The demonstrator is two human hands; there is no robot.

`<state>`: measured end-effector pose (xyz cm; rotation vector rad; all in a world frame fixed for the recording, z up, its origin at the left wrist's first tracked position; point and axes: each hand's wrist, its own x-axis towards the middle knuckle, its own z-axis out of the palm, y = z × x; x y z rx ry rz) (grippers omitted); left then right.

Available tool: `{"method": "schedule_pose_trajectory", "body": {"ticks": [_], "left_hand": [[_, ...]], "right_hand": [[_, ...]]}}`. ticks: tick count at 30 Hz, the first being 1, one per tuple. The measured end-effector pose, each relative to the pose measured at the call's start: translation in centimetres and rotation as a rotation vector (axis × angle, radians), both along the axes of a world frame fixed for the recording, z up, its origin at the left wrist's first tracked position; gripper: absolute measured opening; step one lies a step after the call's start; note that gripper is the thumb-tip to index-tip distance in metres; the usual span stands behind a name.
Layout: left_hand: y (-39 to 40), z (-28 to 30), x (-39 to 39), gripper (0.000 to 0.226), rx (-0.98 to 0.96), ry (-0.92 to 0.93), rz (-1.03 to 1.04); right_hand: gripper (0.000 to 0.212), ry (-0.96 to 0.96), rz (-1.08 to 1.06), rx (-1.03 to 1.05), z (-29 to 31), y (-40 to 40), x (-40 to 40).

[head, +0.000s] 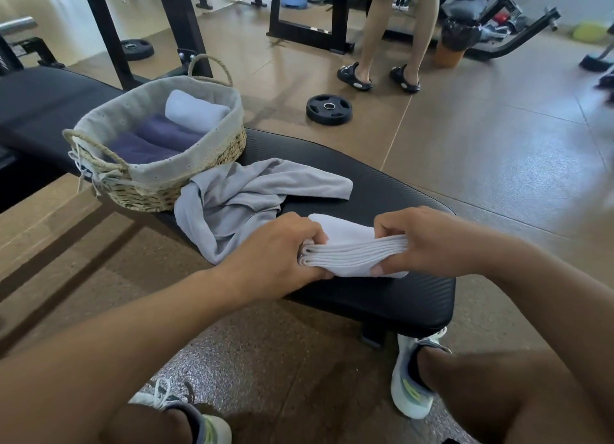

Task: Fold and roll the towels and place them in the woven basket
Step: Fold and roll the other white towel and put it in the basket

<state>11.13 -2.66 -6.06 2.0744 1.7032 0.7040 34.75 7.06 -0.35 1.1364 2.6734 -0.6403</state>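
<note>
Bench black, padded, carries everything. Basket at its left part, cloth-lined, holds three rolled towels: one white, two purple. Grey towel crumpled loose, just beside basket, touching it. White towel folded in layers at bench's near edge. Left hand grips its left end, fingers curled. Right hand pinches right end, thumb under.

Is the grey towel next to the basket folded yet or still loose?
Still loose: the grey towel lies crumpled and unfolded on the bench against the basket.
</note>
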Motion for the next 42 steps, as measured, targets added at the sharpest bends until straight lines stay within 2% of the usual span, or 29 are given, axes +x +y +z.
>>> {"method": "schedule_pose_trajectory", "body": {"ticks": [3,5,9,11,14,16,18,21,23,24,26,28,34,42], "left_hand": [[-0.1,0.7,0.0,0.028,-0.124,-0.032,-0.029],[0.3,0.6,-0.1,0.028,-0.192,-0.096,0.025],[1.4,0.2,-0.5,0.031,-0.324,-0.374,0.149],[1.8,0.0,-0.2,0.028,-0.37,-0.44,0.2],[2.3,-0.3,0.0,0.025,-0.415,-0.411,0.25],[2.6,-0.5,-0.1,0.027,-0.415,-0.316,0.286],[2.8,-0.4,-0.3,0.037,-0.39,-0.174,0.298],[3.2,0.2,-0.2,0.062,-0.46,-0.081,0.224],[3.3,0.6,-0.2,0.07,-0.522,-0.034,0.179],[3.4,0.8,-0.3,0.067,-0.534,-0.032,0.154],[3.3,0.9,-0.4,0.045,-0.536,-0.064,0.095],[3.0,1.0,-0.3,0.033,-0.504,-0.09,0.079],[1.8,0.7,0.3,0.026,-0.283,-0.062,0.086],[0.3,1.2,0.7,0.014,-0.209,-0.08,0.104]], "right_hand": [[0.033,0.011,-0.024,-0.041,0.0,0.4,0.5],[0.029,0.023,-0.055,-0.083,0.0,0.7,0.7],[0.025,0.021,-0.104,-0.129,-0.5,1.2,0.6],[0.027,-0.001,-0.115,-0.122,-0.8,1.5,0.4],[0.026,-0.035,-0.145,-0.123,-1.3,1.8,0.1],[0.026,-0.024,-0.192,-0.109,-1.8,2.1,0.0],[0.034,-0.002,-0.233,-0.105,-2.1,2.3,0.0],[0.059,-0.065,-0.193,-0.17,-2.2,2.6,-0.3],[0.056,-0.08,-0.153,-0.203,-2.3,2.7,-0.3],[0.051,-0.072,-0.137,-0.21,-2.2,2.7,-0.3],[0.046,-0.061,-0.094,-0.208,-1.8,2.5,-0.2],[0.047,-0.08,-0.027,-0.168,-1.3,1.9,-0.2],[0.078,0.06,0.046,-0.073,-1.4,-0.4,-1.6],[0.053,0.066,0.084,-0.07,-1.5,-0.5,-2.5]]}}
